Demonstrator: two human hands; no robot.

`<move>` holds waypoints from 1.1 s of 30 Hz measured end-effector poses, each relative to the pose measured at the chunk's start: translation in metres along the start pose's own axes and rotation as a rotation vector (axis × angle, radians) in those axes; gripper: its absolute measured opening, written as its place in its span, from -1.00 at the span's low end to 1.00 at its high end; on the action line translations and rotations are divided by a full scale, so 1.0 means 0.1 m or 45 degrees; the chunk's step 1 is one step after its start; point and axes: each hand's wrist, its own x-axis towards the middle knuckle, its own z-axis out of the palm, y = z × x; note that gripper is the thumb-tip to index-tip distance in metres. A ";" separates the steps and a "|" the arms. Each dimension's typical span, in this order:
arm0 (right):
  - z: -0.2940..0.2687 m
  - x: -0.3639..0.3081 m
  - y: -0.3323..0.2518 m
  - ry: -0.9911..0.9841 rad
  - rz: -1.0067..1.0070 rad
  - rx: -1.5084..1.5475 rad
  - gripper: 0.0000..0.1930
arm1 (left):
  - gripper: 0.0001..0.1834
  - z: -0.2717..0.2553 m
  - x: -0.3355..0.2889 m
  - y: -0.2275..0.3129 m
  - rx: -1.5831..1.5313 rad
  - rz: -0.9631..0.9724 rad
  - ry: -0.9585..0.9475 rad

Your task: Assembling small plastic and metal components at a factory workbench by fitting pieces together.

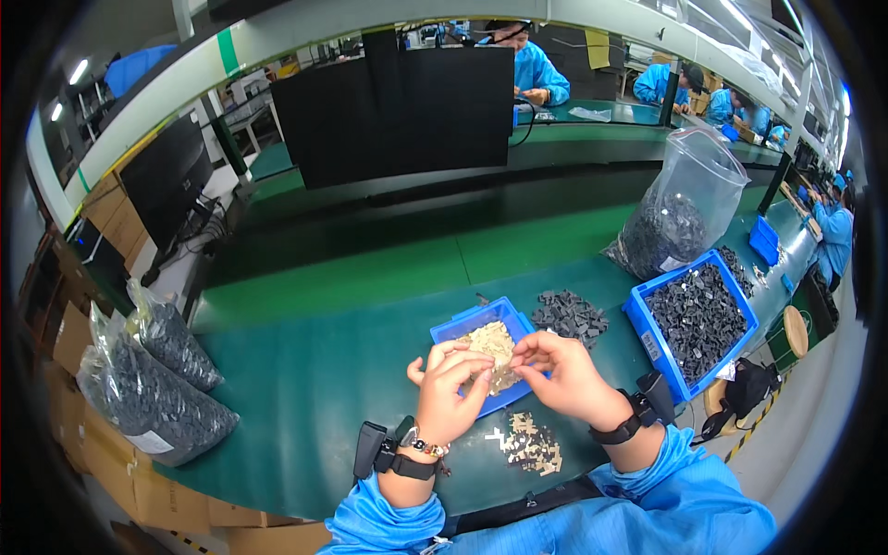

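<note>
My left hand [450, 393] and my right hand [566, 377] meet over a small blue bin [446, 333] of cream-coloured small pieces [490, 340]. Thumb and fingers of each hand are pinched together, almost touching the other hand's. Whatever sits between the fingertips is too small to make out. Just in front of the bin, a loose scatter of cream and dark bits [532, 446] lies on the green mat [305, 398]. Beyond my right hand is a heap of dark grey small parts [570, 316].
At the right, a larger blue bin [635, 310] brims with dark parts, with a clear bag [668, 227] of dark parts behind it. Filled plastic bags [162, 398] stand at the left edge. A black monitor [393, 116] hangs ahead. Co-workers in blue [538, 74] sit farther off.
</note>
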 end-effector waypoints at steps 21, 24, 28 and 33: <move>0.21 0.09 0.17 0.011 -0.252 -0.037 -0.79 | -0.94 -0.06 0.05 -0.04 -0.193 0.092 0.125; 0.22 0.07 0.11 0.021 -0.173 0.023 -0.90 | -0.91 -0.04 0.03 -0.04 -0.227 0.049 0.168; 0.21 0.07 0.09 0.048 -0.294 0.016 -0.89 | -0.90 -0.04 0.03 -0.03 -0.144 0.066 0.174; 0.22 0.05 0.10 0.025 -0.350 -0.067 -0.84 | -0.92 -0.05 0.03 0.02 -0.044 0.128 0.171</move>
